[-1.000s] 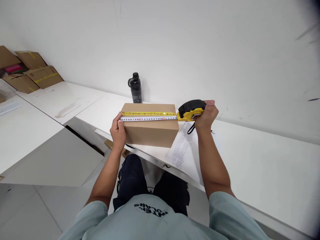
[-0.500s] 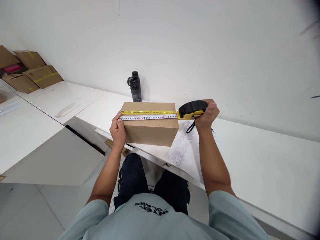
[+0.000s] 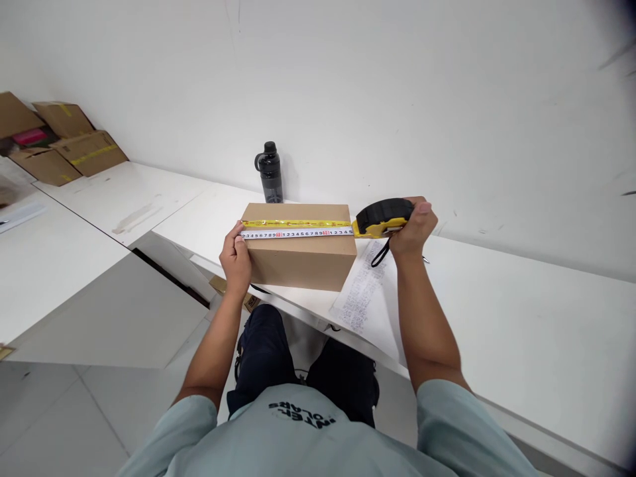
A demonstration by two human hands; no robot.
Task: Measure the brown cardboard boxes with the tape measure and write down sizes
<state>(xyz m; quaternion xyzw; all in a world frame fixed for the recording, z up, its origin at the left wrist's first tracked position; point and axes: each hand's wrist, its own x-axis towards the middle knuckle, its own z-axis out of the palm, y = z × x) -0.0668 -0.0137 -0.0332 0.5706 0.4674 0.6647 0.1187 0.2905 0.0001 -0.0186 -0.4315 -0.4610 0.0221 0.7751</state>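
Right grip [image 3: 413, 228] is wrapped around the tape measure [image 3: 381, 217], black and yellow case, just off the right end of the box. Black wrist strap [image 3: 380, 255] hangs below it. Left grip [image 3: 235, 258] is closed at the box's left edge, thumb and fingers pinching the end of the blade [image 3: 298, 233]; exact tip hidden by the fingers. Blade runs flat across the top of the cardboard box [image 3: 301, 268], left to right, printed scale up.

Box sits on the white tabletop [image 3: 527, 318], at the near edge. Handwritten sheet [image 3: 358, 295] lies right of it, partly under the right forearm; pen [image 3: 426, 260] mostly hidden behind that arm. Dark bottle [image 3: 271, 175] stands upright behind the box, near the white wall [image 3: 397, 99]. Stacked cartons [image 3: 97, 151] far left. Tiled floor [image 3: 54, 417] near left.
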